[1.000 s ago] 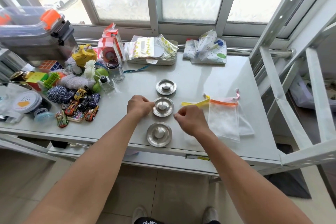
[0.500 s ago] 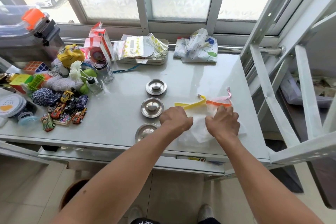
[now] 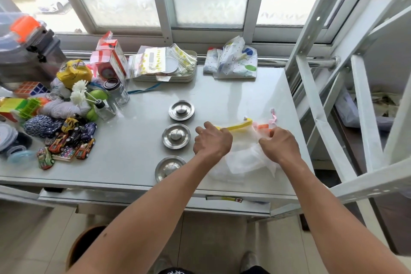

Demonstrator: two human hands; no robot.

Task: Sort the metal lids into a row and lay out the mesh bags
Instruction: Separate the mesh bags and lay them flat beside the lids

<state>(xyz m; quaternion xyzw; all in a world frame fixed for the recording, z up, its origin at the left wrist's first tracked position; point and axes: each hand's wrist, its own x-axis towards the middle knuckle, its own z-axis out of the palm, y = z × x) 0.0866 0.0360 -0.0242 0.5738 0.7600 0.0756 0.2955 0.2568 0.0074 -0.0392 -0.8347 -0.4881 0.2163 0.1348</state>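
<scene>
Here, three metal lids stand in a row running from near edge to far on the pale surface (image 3: 142,153): the far lid (image 3: 181,110), the middle lid (image 3: 176,135), and the near lid (image 3: 169,168), partly hidden by the left forearm; just right of them lies a heap of white mesh bags (image 3: 244,158), one with a yellow band (image 3: 235,126), one with an orange band (image 3: 263,126); the left hand (image 3: 212,141) has its fingers clamped on the yellow-banded edge; the right hand (image 3: 279,143) pinches the mesh below the orange band; toy cars (image 3: 71,140) crowd the left side.
</scene>
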